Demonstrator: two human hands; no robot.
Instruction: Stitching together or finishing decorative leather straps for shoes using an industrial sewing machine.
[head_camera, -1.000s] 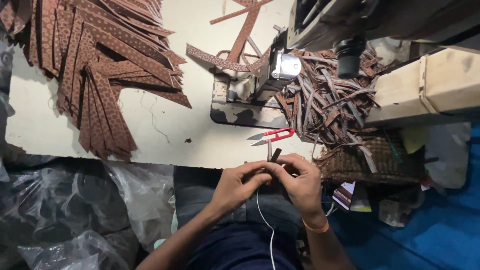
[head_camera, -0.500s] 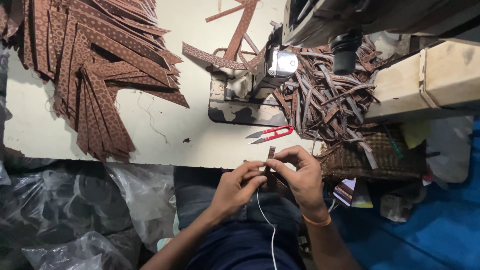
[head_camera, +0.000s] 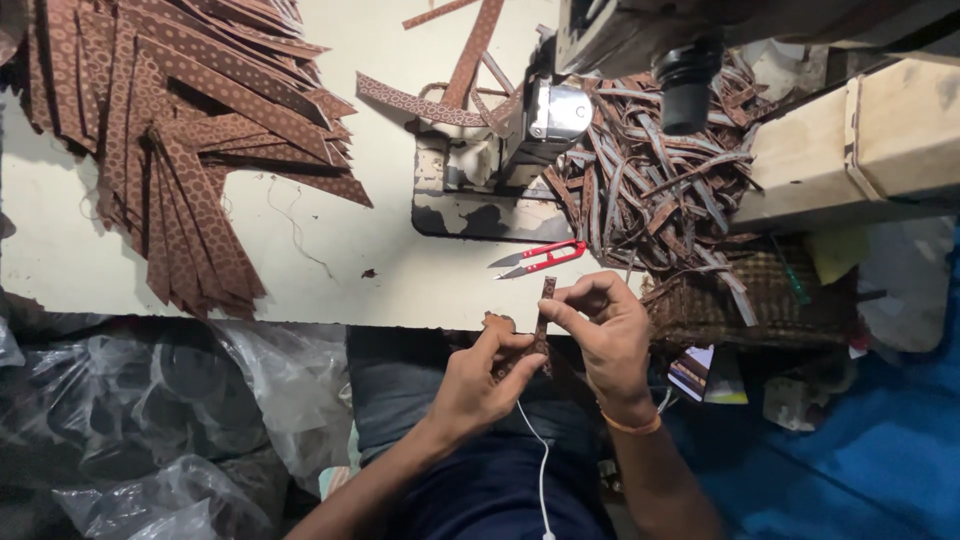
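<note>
Both of my hands hold one narrow brown patterned strip (head_camera: 545, 308) just in front of the table's near edge, over my lap. My right hand (head_camera: 603, 335) pinches the strip near its upper end, which sticks up past my fingers. My left hand (head_camera: 480, 378) grips its lower part with fingers curled around it. A pair of red-handled thread snips (head_camera: 535, 259) lies on the cream table (head_camera: 330, 250) just beyond my hands.
A sewing machine (head_camera: 600, 60) stands at the back. Brown trimmed strips (head_camera: 650, 185) are heaped to its right, above a woven basket (head_camera: 745, 305). A fanned stack of patterned strips (head_camera: 180, 140) covers the table's left. Clear plastic bags (head_camera: 150, 420) lie at lower left.
My hands have shifted slightly and the strip now stands more upright between my fingers. The view has drifted a little; nothing on the table has moved.
</note>
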